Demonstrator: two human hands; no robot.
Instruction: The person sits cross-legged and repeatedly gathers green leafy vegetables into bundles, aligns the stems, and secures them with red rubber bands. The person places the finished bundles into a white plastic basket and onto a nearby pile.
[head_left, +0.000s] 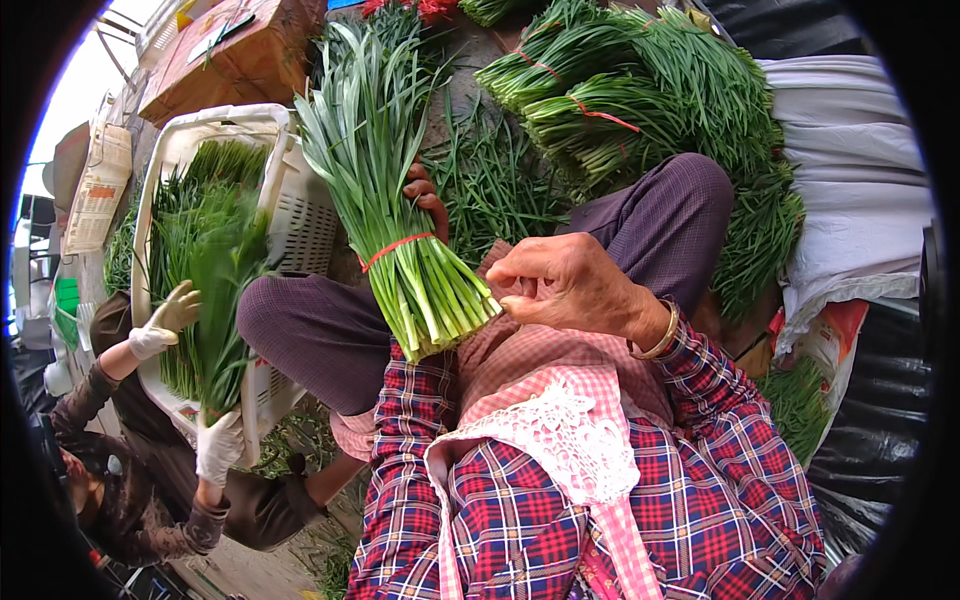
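Note:
A bundle of Chinese chives (397, 225) tied with a red band (396, 250) lies tilted over my left forearm, leaves pointing up and cut stems toward my lap. Behind its far side, the fingers of my left hand (427, 196) curl round it; the palm is hidden. Just right of the cut stem ends is my right hand (574, 289), with thumb and forefinger bent close to the outermost stem. Whether they pinch anything I cannot tell.
On my left stands a white plastic crate (304, 217) of chives, where a gloved co-worker (220, 450) handles a bunch. Loose chives (495, 180) lie beyond my lap. Tied bundles (600, 112) are piled at the upper right, beside a white cloth (847, 157). A cardboard box (232, 67) sits upper left.

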